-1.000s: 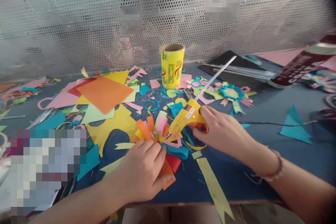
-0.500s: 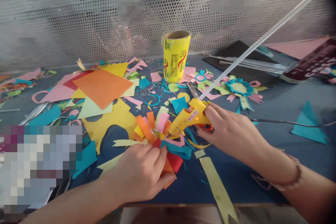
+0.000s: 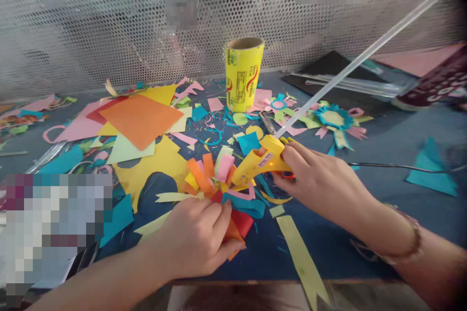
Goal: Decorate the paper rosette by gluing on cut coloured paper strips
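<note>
My right hand (image 3: 321,184) grips a yellow glue gun (image 3: 260,161) with a long clear glue stick (image 3: 361,56) rising from its back. The gun's nozzle points left and down into a paper flower (image 3: 211,177) made of orange, pink, yellow and red strips. My left hand (image 3: 195,238) is closed on the near edge of that flower, pinching its orange and red petals against the blue table (image 3: 339,248). A black cord (image 3: 397,169) trails right from the gun.
A yellow roll (image 3: 243,74) stands upright behind the flower. Loose sheets, an orange square (image 3: 140,119) on top, lie at the left. A finished paper flower (image 3: 332,119), a black folder (image 3: 328,70) and a dark red can (image 3: 434,88) sit at the right. Perforated metal screen behind.
The glue stick has tipped up and to the right as the view shifted. Both hands stay on the flower and glue gun with almost no movement.
</note>
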A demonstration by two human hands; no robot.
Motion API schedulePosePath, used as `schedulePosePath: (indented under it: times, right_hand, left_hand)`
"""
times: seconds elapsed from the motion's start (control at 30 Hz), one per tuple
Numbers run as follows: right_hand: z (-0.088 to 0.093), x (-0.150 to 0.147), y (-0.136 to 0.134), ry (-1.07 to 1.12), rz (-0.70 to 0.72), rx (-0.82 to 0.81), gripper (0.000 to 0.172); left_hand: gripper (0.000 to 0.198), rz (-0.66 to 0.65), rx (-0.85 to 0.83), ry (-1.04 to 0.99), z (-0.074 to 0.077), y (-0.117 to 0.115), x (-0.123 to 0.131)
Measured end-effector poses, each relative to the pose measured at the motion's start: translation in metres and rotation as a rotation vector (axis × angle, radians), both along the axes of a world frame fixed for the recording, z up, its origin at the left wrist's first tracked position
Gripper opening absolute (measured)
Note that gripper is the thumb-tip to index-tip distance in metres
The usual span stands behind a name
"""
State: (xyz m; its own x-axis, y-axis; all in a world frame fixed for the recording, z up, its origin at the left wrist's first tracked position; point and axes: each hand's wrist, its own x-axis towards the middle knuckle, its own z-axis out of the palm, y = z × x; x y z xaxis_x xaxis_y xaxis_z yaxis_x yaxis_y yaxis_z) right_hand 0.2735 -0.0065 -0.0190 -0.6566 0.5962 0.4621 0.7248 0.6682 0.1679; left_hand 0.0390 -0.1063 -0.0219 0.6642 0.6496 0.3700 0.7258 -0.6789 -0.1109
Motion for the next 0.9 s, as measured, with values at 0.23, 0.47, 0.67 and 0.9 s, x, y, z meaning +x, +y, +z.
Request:
schedulePosePath:
  times: [0.23, 0.47, 0.67, 0.9]
  right_hand:
    - [0.0032, -0.0011, 0.0004, 0.003, 0.023, 0.037, 0.012]
    - [0.0023, -0.0005, 0.0003, 0.006, -0.004, 0.027, 0.013]
    - [0.0026, -0.0003, 0.0002, 0.007, -0.028, 0.000, 0.015]
    - [0.0043, -0.0002, -0.0002, -0.012, 0.011, 0.080, 0.014]
  left_hand:
    - [0.044, -0.004, -0.010, 0.003, 0.0000, -0.0005, -0.0007]
    - [0.042, -0.013, -0.031, 0.003, 0.0003, -0.0005, -0.0008]
    - [0.042, -0.019, -0.028, -0.001, 0.0007, -0.0006, -0.0008]
    - [0.046, 0.001, -0.052, -0.016, -0.0023, -0.0006, -0.0019]
